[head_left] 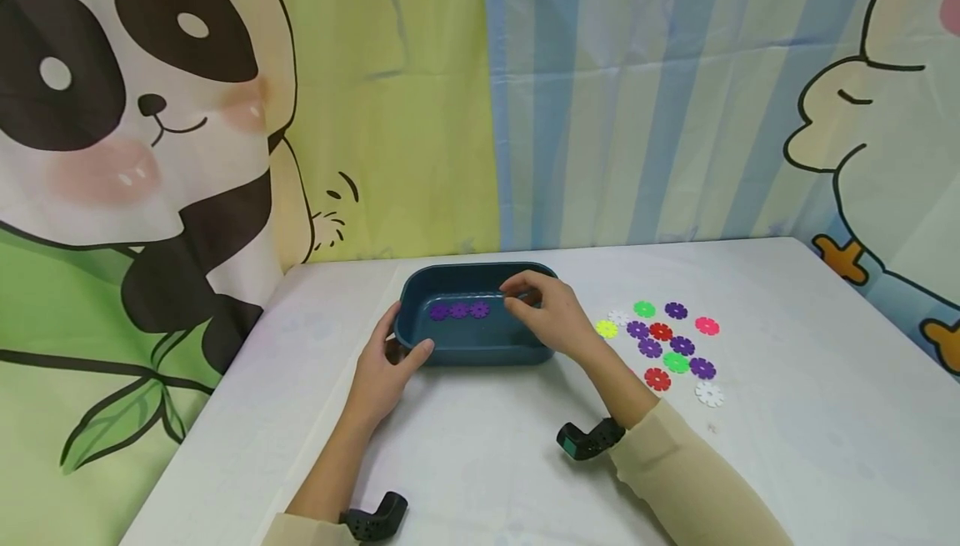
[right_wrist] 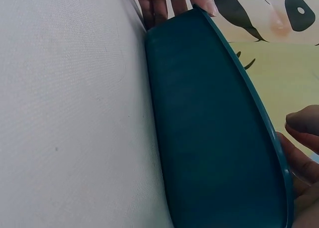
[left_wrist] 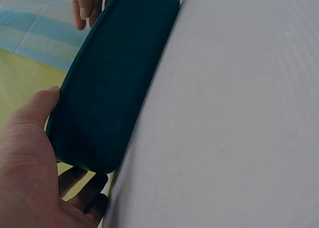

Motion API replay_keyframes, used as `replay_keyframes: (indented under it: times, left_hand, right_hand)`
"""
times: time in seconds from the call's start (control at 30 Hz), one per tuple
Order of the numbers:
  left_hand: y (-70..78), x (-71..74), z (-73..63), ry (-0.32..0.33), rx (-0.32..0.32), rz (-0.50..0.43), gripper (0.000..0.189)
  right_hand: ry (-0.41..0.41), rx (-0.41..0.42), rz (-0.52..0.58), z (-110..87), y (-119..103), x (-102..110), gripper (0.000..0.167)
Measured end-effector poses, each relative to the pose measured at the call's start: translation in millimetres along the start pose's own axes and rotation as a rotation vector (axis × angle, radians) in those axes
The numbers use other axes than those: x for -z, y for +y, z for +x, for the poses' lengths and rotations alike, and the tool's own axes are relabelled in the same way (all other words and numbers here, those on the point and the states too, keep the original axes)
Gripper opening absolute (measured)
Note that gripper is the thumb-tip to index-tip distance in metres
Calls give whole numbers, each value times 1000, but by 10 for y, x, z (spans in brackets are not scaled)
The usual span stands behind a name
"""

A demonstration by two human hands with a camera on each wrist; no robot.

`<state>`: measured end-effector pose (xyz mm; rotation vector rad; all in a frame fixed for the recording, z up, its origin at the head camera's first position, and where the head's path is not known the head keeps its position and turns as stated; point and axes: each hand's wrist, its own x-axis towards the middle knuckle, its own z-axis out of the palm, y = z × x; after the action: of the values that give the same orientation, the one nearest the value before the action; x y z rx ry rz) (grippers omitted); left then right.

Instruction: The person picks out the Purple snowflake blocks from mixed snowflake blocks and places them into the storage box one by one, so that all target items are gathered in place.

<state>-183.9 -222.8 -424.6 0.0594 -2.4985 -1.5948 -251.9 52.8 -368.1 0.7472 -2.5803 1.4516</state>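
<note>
Holding bin (head_left: 472, 356) w/ purple pcs (head_left: 459, 310), L grip (head_left: 381, 375).

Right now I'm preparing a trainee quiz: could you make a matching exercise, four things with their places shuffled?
1. Row of three purple notched discs
2. Left hand
3. Right hand
4. Yellow notched disc

A. Over the dark teal rectangular tub's right part
B. On the white tabletop, right of the tub
C. Gripping the tub's left end
D. Inside the tub

Pairs: 1D, 2C, 3A, 4B
</note>
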Motion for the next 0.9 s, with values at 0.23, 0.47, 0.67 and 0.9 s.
replay_keyframes:
  times: [0.23, 0.47, 0.67, 0.9]
  left_hand:
    - [-1, -3, 7, 8, 11, 8, 88]
    - [-9, -10, 6, 4, 7, 4, 88]
    - [-11, -4, 4, 6, 14, 8, 89]
    - [-8, -5, 3, -3, 26, 7, 88]
  right_hand:
    - [5, 17, 27, -42, 11, 43, 22]
    - [12, 15, 29, -107, 19, 109, 21]
    - [14, 7, 50, -150, 48, 168, 21]
    - [17, -14, 89, -197, 73, 245, 22]
